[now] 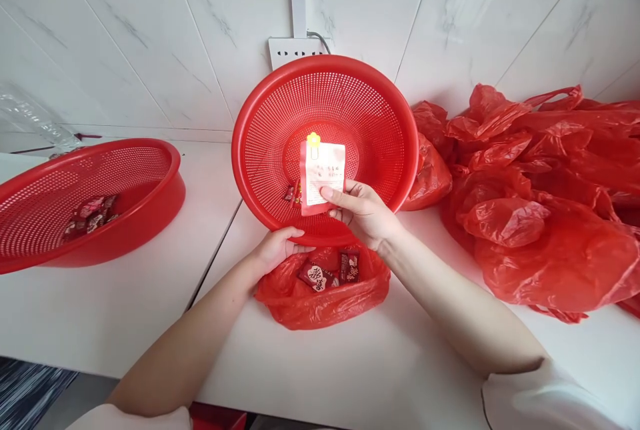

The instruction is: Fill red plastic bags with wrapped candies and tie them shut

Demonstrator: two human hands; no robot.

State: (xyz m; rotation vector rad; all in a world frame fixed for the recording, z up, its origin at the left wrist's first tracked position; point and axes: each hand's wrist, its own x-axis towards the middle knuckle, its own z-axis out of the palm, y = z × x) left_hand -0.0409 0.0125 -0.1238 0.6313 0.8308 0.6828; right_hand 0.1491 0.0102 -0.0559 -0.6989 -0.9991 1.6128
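Observation:
My right hand pinches a flat red-and-white packet with printed writing and a yellow flower-shaped clip at its top. It is held up in front of the round red colander basket, which tilts towards me. My left hand grips the basket's near rim, thumb on top. Inside the basket, a few small wrapped pieces show, partly hidden behind the packet. Just below the rim lies an open red plastic bag, with dark red wrapped packets in it.
A second red colander basket at the left contains several dark wrapped packets. Filled red plastic bags are heaped at the right. Behind are a power strip and a marbled wall. A clear plastic bottle lies at the far left.

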